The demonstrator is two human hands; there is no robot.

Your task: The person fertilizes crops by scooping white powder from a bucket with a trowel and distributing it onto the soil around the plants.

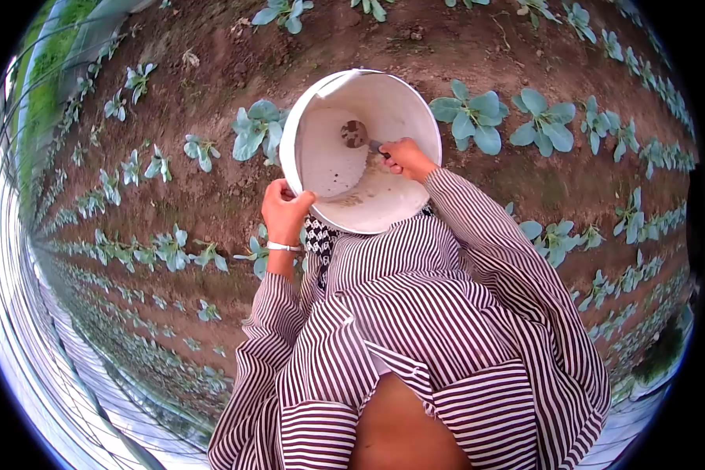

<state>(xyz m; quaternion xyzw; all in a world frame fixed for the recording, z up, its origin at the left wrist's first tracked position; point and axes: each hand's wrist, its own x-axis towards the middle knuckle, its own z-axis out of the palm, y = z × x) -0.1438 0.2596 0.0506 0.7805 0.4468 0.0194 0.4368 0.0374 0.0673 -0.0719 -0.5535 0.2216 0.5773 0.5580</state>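
A white bucket [403,184] is tipped so that its mouth faces up toward me, close against my striped top. My left hand [287,207] is closed on the bucket's lower left rim, with the thumb reaching inside. Over the right rim, my right hand [407,159] grips the dark handle of a round-headed tool [354,134]. The tool's head is brown with paler spots, and I cannot tell whether these are holes or contents. It is inside the bucket. Brown residue and dark specks mark the inner wall.
Leafy green plants, among them a large one [471,117] to the right and another [257,130] to the left of the bucket, grow in rows in brown soil [211,86]. Greenhouse sheeting and frame poles [35,313] curve along the left edge.
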